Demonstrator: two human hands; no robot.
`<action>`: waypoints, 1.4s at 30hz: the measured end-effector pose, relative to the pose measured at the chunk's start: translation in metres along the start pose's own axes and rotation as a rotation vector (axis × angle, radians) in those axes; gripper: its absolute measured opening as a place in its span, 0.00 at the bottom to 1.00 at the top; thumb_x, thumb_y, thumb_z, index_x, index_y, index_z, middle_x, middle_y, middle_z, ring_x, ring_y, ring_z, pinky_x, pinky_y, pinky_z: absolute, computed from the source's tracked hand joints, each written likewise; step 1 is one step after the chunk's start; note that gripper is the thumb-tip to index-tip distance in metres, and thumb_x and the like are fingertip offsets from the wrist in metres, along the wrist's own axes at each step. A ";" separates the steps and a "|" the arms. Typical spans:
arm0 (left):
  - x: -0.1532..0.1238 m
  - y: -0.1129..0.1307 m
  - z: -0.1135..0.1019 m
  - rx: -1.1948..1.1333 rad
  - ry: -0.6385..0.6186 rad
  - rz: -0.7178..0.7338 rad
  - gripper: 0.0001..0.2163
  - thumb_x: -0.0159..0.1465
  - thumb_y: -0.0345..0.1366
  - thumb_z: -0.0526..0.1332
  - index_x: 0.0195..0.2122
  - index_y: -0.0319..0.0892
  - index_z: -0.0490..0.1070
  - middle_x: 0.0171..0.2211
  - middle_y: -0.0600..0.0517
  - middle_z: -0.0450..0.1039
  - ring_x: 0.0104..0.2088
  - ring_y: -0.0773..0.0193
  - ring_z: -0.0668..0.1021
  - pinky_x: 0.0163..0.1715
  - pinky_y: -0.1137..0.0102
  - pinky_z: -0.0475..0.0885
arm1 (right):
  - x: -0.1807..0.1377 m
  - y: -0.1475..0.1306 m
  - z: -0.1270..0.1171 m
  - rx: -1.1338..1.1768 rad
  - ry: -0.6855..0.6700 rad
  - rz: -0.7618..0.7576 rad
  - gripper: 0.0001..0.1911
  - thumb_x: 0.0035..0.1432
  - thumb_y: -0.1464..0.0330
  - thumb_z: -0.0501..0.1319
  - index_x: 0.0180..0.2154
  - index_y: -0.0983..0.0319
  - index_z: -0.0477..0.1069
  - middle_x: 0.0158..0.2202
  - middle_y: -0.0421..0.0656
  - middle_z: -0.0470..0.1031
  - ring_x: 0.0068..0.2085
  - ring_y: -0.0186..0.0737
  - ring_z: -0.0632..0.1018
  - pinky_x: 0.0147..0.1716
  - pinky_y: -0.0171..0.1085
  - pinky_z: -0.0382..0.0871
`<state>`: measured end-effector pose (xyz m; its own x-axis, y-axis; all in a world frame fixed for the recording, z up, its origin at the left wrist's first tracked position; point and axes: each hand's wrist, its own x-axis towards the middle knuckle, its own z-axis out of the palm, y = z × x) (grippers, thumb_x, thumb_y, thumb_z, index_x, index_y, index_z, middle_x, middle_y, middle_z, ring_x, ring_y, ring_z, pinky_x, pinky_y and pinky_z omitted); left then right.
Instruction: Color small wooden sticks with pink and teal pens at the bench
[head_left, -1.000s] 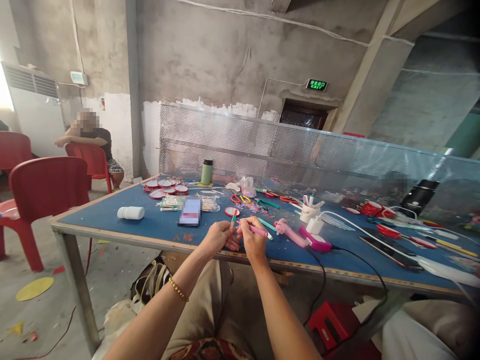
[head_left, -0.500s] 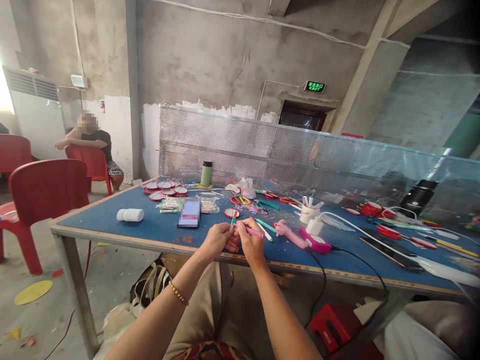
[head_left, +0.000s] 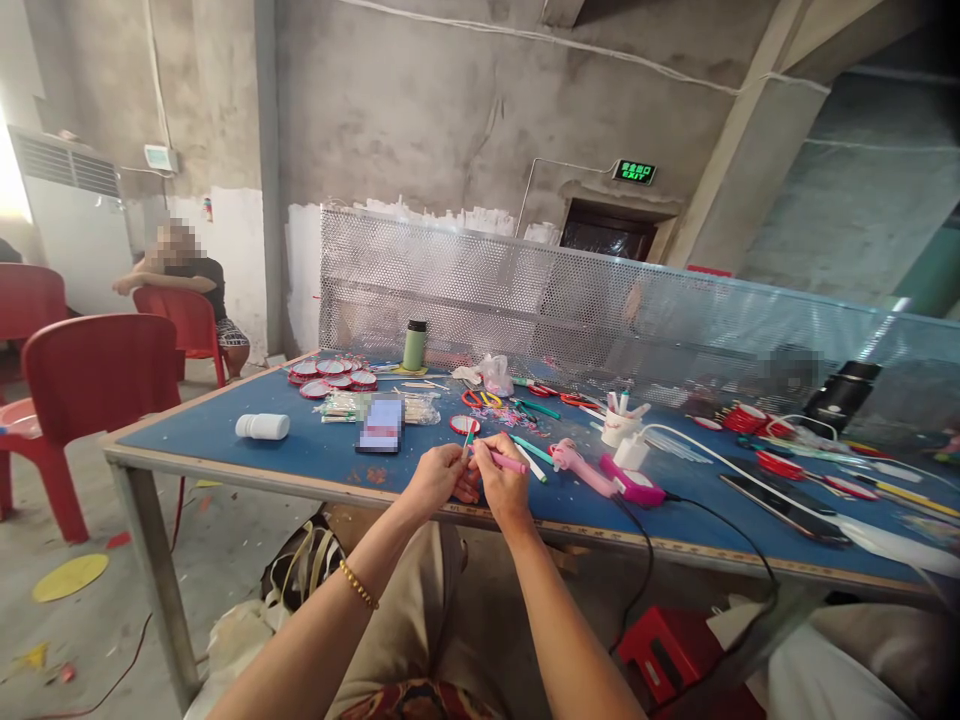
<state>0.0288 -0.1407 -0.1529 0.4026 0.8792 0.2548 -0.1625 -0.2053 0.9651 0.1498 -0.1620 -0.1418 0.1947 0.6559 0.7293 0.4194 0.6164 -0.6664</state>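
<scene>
Near the table's front edge, my left hand [head_left: 439, 476] is closed with its fingers pinched on a thin stick with a green part [head_left: 470, 438], held upright. My right hand [head_left: 504, 486] is closed around a pink marker [head_left: 510, 463], whose front end is close to the stick. Whether the marker touches it, I cannot tell. Just beyond my fingers lies a round white disc with a red rim [head_left: 463, 425]. A white marker with a green end [head_left: 535, 468] and a teal marker [head_left: 531, 448] lie right of my right hand.
A phone [head_left: 380, 425], bundles of sticks [head_left: 341, 406], a white bottle [head_left: 262, 427] and several red-rimmed discs [head_left: 330, 369] are on the left. To the right are a pink corded tool [head_left: 583, 470], a cup of markers [head_left: 621, 430] and cables. A perforated metal screen [head_left: 480, 280] stands behind.
The view has shifted very slightly. Both hands stay in nearly the same place and keep hold of the stick and the pink marker; the stick's green part looks turned a little.
</scene>
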 end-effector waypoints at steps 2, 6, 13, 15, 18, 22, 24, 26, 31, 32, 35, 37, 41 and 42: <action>0.000 -0.001 0.000 0.004 0.001 0.002 0.20 0.60 0.55 0.61 0.26 0.41 0.65 0.20 0.51 0.75 0.20 0.61 0.80 0.22 0.69 0.77 | 0.000 0.001 0.000 -0.012 0.002 -0.014 0.10 0.60 0.64 0.59 0.27 0.59 0.69 0.20 0.36 0.72 0.20 0.35 0.74 0.27 0.35 0.69; 0.001 -0.002 -0.001 0.015 0.001 0.005 0.21 0.60 0.55 0.61 0.26 0.41 0.64 0.20 0.51 0.75 0.20 0.61 0.80 0.22 0.69 0.78 | 0.001 0.003 0.000 -0.014 0.011 -0.022 0.10 0.60 0.64 0.60 0.27 0.59 0.69 0.20 0.36 0.72 0.21 0.36 0.74 0.27 0.35 0.69; 0.000 0.000 -0.001 0.009 -0.014 0.003 0.19 0.61 0.52 0.61 0.26 0.41 0.64 0.20 0.51 0.74 0.21 0.61 0.80 0.22 0.69 0.77 | 0.001 0.001 0.000 -0.006 0.000 -0.021 0.10 0.60 0.64 0.60 0.27 0.59 0.68 0.20 0.36 0.72 0.20 0.35 0.74 0.24 0.34 0.68; 0.000 0.000 -0.001 0.008 -0.012 -0.001 0.18 0.61 0.51 0.61 0.26 0.41 0.64 0.20 0.51 0.74 0.20 0.62 0.80 0.22 0.69 0.77 | 0.002 0.001 0.000 -0.013 0.002 -0.027 0.10 0.60 0.64 0.59 0.26 0.59 0.68 0.20 0.36 0.72 0.20 0.35 0.73 0.24 0.34 0.68; 0.001 -0.001 -0.001 0.004 -0.012 -0.005 0.17 0.61 0.50 0.61 0.26 0.41 0.65 0.20 0.51 0.74 0.20 0.62 0.80 0.22 0.69 0.77 | 0.001 0.000 0.000 -0.013 0.002 -0.028 0.11 0.60 0.64 0.59 0.26 0.59 0.68 0.20 0.36 0.72 0.20 0.35 0.73 0.24 0.33 0.68; 0.001 -0.001 -0.001 -0.006 -0.011 -0.004 0.18 0.61 0.51 0.61 0.26 0.41 0.65 0.20 0.51 0.75 0.20 0.61 0.80 0.22 0.69 0.77 | 0.001 -0.001 0.000 -0.003 -0.004 -0.009 0.10 0.60 0.64 0.60 0.26 0.59 0.68 0.20 0.36 0.72 0.20 0.35 0.74 0.23 0.33 0.68; 0.000 0.000 -0.001 -0.010 -0.020 -0.008 0.19 0.60 0.52 0.61 0.26 0.41 0.65 0.20 0.50 0.75 0.20 0.61 0.80 0.22 0.69 0.78 | 0.000 -0.001 0.000 0.000 0.006 0.002 0.10 0.60 0.63 0.60 0.26 0.59 0.68 0.20 0.36 0.72 0.20 0.35 0.74 0.23 0.34 0.68; 0.000 0.001 -0.001 -0.012 -0.026 -0.008 0.19 0.60 0.53 0.62 0.26 0.41 0.65 0.20 0.50 0.75 0.21 0.61 0.80 0.22 0.69 0.78 | 0.000 -0.002 0.000 0.005 0.016 0.016 0.11 0.60 0.63 0.59 0.27 0.59 0.68 0.20 0.36 0.72 0.20 0.35 0.74 0.23 0.33 0.68; 0.000 0.002 -0.001 -0.012 -0.015 0.000 0.21 0.59 0.55 0.62 0.26 0.41 0.65 0.20 0.51 0.75 0.20 0.61 0.80 0.22 0.70 0.77 | 0.000 0.000 0.000 0.006 0.014 0.017 0.10 0.59 0.62 0.60 0.27 0.58 0.67 0.20 0.36 0.72 0.20 0.35 0.73 0.22 0.34 0.67; 0.000 0.001 -0.001 -0.013 -0.012 0.000 0.21 0.59 0.55 0.62 0.26 0.41 0.65 0.19 0.51 0.75 0.20 0.62 0.80 0.22 0.70 0.77 | 0.000 0.000 0.000 -0.001 0.013 0.014 0.10 0.59 0.62 0.60 0.27 0.58 0.67 0.20 0.36 0.72 0.20 0.36 0.73 0.23 0.34 0.67; 0.000 0.001 -0.001 -0.016 -0.008 0.004 0.20 0.58 0.55 0.63 0.25 0.41 0.65 0.19 0.51 0.74 0.19 0.62 0.80 0.21 0.70 0.77 | 0.001 0.001 0.000 -0.019 0.013 0.008 0.10 0.60 0.62 0.59 0.27 0.58 0.68 0.20 0.37 0.72 0.22 0.36 0.74 0.24 0.34 0.68; 0.000 0.001 -0.001 -0.019 -0.011 0.002 0.20 0.59 0.54 0.63 0.25 0.41 0.65 0.20 0.52 0.74 0.20 0.62 0.80 0.22 0.69 0.77 | 0.001 0.002 0.000 -0.023 0.013 0.000 0.10 0.60 0.62 0.59 0.27 0.58 0.68 0.21 0.37 0.72 0.22 0.37 0.74 0.25 0.35 0.69; 0.001 -0.001 -0.001 -0.017 -0.010 -0.010 0.19 0.60 0.53 0.62 0.26 0.41 0.65 0.20 0.52 0.75 0.20 0.62 0.80 0.22 0.70 0.77 | 0.002 0.003 0.001 -0.034 0.009 -0.022 0.11 0.60 0.63 0.59 0.26 0.58 0.68 0.20 0.37 0.72 0.22 0.37 0.74 0.28 0.35 0.69; 0.001 -0.001 -0.001 -0.017 -0.011 -0.010 0.19 0.60 0.53 0.62 0.26 0.41 0.65 0.20 0.52 0.75 0.20 0.62 0.80 0.22 0.70 0.77 | 0.002 0.003 0.001 -0.036 0.007 -0.021 0.11 0.60 0.63 0.59 0.26 0.58 0.68 0.20 0.37 0.72 0.22 0.37 0.74 0.28 0.35 0.70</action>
<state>0.0285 -0.1388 -0.1537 0.4137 0.8766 0.2458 -0.1739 -0.1889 0.9665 0.1506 -0.1587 -0.1426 0.1914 0.6398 0.7443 0.4549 0.6141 -0.6449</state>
